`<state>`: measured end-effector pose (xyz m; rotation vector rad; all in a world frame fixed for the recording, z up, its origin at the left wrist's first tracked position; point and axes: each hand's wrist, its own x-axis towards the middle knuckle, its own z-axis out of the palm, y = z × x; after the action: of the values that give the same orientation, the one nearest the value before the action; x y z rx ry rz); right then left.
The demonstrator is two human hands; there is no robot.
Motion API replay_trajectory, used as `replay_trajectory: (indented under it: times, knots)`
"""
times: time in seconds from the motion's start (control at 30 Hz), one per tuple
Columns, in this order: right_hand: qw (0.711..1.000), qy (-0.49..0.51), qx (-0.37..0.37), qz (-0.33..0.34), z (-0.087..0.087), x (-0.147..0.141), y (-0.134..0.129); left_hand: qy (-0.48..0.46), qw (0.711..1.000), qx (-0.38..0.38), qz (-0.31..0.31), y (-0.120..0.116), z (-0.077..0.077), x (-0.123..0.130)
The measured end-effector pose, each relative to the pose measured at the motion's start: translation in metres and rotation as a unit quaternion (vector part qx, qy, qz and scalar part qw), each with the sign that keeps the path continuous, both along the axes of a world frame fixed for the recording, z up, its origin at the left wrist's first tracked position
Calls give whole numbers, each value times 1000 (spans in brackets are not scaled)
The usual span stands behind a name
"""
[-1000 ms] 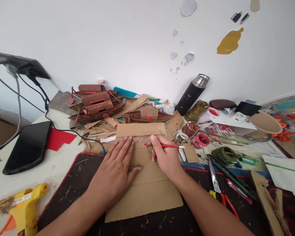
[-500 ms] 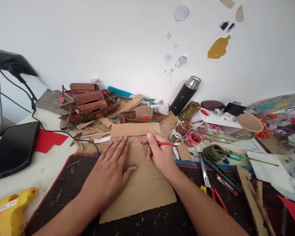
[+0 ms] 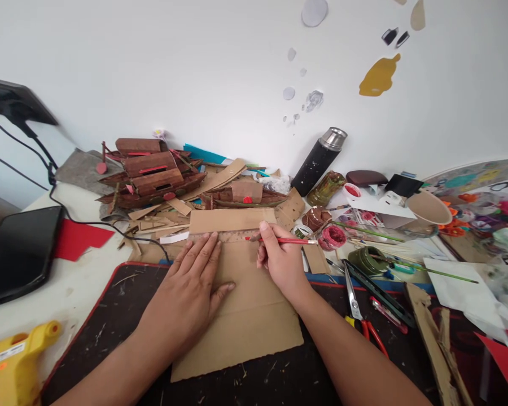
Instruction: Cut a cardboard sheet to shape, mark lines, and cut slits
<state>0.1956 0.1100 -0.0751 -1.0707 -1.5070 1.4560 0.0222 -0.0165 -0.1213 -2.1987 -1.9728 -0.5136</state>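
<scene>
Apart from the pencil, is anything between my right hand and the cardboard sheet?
Only the clear ruler, covering a strip of the cardboard sheet by the red pencil. Nothing visible stands between your right hand and the sheet on the ruler's near side.

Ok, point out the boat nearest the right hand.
The lone boat behind the cardboard; the other boats sit clustered to its left, farther from the right hand.

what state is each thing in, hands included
Cardboard: flat, creased
Ruler: laid across cardboard
Left hand: flat on ruler and cardboard
Pencil: gripped, tip by ruler
Right hand: closed around pencil
Phone: screen dark
Thermos: capped
Scissors: blades look shut
Pink paint jar: open
Green jar: open
</scene>
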Motion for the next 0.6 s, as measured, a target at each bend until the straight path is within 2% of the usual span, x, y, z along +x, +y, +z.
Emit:
replay_trajectory:
  times: [0.6]
  knots:
    - [1000,-14,-7,-3,0,-1,0,40,999,33,-11,2,2,2]
